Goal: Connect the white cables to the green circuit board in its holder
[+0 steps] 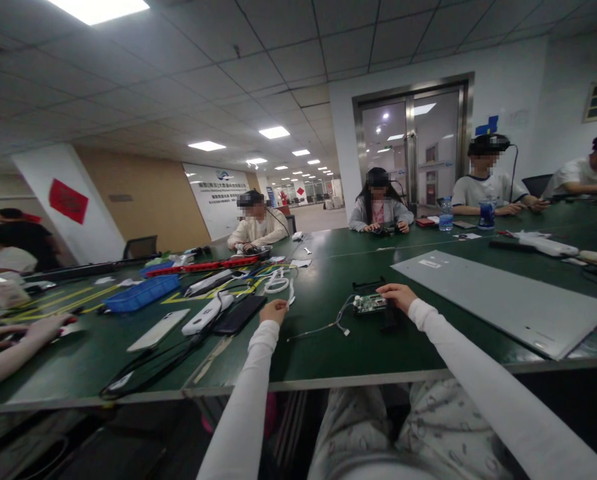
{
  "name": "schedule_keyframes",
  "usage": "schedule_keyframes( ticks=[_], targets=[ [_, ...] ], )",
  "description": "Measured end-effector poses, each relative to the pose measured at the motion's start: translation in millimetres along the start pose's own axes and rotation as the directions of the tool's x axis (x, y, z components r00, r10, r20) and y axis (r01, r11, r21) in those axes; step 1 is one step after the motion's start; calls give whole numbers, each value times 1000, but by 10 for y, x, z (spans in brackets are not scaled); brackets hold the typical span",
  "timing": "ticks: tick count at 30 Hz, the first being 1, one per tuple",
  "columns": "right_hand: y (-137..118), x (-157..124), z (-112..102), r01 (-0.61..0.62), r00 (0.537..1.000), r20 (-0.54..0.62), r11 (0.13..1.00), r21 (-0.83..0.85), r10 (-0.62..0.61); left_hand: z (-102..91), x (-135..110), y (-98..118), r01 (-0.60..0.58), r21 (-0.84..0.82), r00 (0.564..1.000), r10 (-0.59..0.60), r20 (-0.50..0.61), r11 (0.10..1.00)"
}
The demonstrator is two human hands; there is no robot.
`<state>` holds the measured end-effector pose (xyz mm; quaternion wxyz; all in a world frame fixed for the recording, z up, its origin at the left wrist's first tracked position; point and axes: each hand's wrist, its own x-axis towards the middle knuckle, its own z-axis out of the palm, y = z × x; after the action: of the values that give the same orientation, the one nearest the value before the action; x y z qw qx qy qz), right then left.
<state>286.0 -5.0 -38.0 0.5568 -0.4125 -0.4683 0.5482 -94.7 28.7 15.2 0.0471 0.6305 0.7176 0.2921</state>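
Observation:
My left hand (273, 311) is closed in a pinch above the table, its fingertips at a thin white strip (292, 292). Whether that strip joins the white coiled cable (277, 283) behind it, I cannot tell. To the right, my right hand (397, 296) grips the right side of a green circuit board (370, 304). The board sits on a black frame (388, 319), which is partly hidden by the hand. From its left side, thin wires (323, 327) with a small white connector (346, 332) trail over the table toward my left hand.
A large grey panel (503, 300) lies at the right. Left of my left hand are a dark phone (240, 315), a white power bank (208, 313), a pale phone (158, 331) and a blue tray (142, 293). Co-workers sit around the green table (318, 363); one's hands (38, 333) are at far left.

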Motion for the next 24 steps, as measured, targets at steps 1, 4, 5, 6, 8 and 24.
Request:
schedule_keyframes(
  ticks=[1,4,5,6,8,24],
  targets=[
    [-2,-6,0,-3,1000,-3,1000,-4,3,16,-5,-46,6,19,1000,-6,4,1000],
    [3,-11,-5,-7,1000,2,1000,2,7,74,-16,-88,13,83,1000,-15,25,996],
    [7,-9,-7,-7,1000,5,1000,11,7,93,-17,-86,9,103,999,-12,34,995],
    [11,-8,-10,-7,1000,11,1000,21,7,109,-17,-82,1,119,999,-7,43,993],
    [16,-9,-13,-9,1000,17,1000,23,8,131,-18,-76,-20,152,998,12,55,988],
    [46,3,-39,4,1000,13,999,-37,-3,52,-169,86,-112,399,991,71,115,910]
  ],
)
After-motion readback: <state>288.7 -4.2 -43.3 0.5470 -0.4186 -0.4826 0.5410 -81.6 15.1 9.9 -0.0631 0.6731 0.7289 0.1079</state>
